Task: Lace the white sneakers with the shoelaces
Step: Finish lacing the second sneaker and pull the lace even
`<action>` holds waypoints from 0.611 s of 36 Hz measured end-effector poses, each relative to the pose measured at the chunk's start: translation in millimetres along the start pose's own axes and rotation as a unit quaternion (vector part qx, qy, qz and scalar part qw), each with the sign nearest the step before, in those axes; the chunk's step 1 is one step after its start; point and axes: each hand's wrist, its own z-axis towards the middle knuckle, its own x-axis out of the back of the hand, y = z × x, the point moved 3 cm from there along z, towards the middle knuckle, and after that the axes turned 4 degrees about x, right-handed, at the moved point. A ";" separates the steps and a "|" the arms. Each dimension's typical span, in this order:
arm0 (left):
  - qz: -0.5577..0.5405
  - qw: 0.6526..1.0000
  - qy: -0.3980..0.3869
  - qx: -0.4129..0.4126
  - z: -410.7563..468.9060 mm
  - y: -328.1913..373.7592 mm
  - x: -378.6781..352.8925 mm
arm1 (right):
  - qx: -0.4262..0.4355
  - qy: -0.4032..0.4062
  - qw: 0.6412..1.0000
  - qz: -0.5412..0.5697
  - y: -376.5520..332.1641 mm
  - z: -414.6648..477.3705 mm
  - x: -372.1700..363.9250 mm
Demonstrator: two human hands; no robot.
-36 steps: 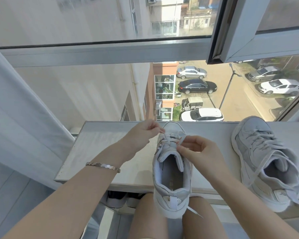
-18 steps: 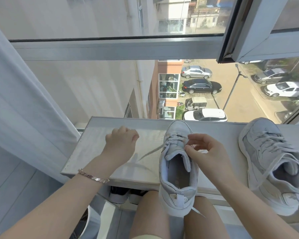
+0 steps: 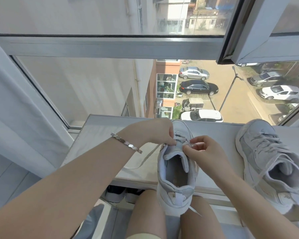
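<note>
The left hand (image 3: 156,133) pinches the flat white shoelace (image 3: 150,154), the right hand (image 3: 204,151) the pale grey-white leather sneaker (image 3: 182,191) at its eyelets — feed flat (no twists).

centre sneaker (image 3: 177,188): white, pale grey panels, grey-brown insole. second sneaker (image 3: 259,152): same white/pale grey, white laces. loose shoelace (image 3: 150,153): white. counter (image 3: 100,135): off-white, plain. bracelet (image 3: 126,143): silver, faceted links. window frame (image 3: 110,47): light grey, black seal. curtain (image 3: 10,104): white. outside: black car (image 3: 198,87), white car (image 3: 202,115), silver car (image 3: 193,73), orange-brick wall (image 3: 150,94)
</note>
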 end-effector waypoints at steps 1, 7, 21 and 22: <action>0.006 1.000 0.008 -0.008 0.3 0.0 1.2 | -0.005 0.000 1.000 -0.008 0.4 0.2 0.4; -0.136 0.988 0.070 0.007 -7.3 -24.3 -13.7 | -0.020 -0.007 0.999 -0.025 1.1 0.2 0.3; -0.868 0.474 0.111 0.101 -41.6 -137.4 -10.7 | -0.019 -0.020 0.998 -0.050 0.4 5.2 -1.1; -0.877 0.460 0.106 0.089 -40.3 -133.0 -11.2 | -0.018 -0.021 0.998 -0.053 0.3 5.5 -1.1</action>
